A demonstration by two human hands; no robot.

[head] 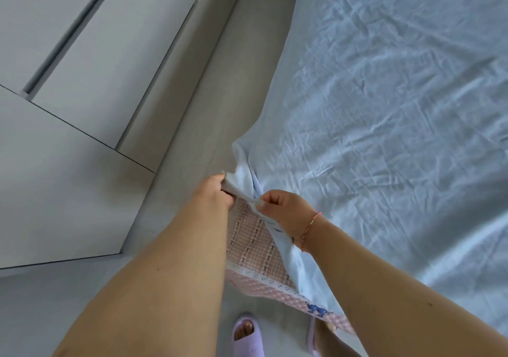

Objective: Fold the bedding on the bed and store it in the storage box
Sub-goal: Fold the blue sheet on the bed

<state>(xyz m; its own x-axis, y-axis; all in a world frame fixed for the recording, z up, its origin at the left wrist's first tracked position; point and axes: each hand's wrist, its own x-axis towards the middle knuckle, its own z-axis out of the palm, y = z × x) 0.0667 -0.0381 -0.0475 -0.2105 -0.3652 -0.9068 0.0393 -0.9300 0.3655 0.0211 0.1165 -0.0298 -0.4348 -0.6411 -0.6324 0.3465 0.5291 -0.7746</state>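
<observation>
Left hand (217,191) and right hand (286,208) are each pinching the blue sheet (384,109) corner at 6 o'clock, baring the pink mattress cover (253,244); slipper (247,334) standing on the floor (192,296).

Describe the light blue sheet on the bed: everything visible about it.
The light blue sheet is thin, soft-looking fabric, heavily creased, spread flat over most of the bed. Its near corner is gathered and lifted: the left hand pinches the corner tip, and the right hand has a closed grip on the hem just beside it. Where the corner is pulled up, a pink checked cover with a lace strip shows underneath. The sheet's left edge runs along the bed side above the grey floor.
</observation>
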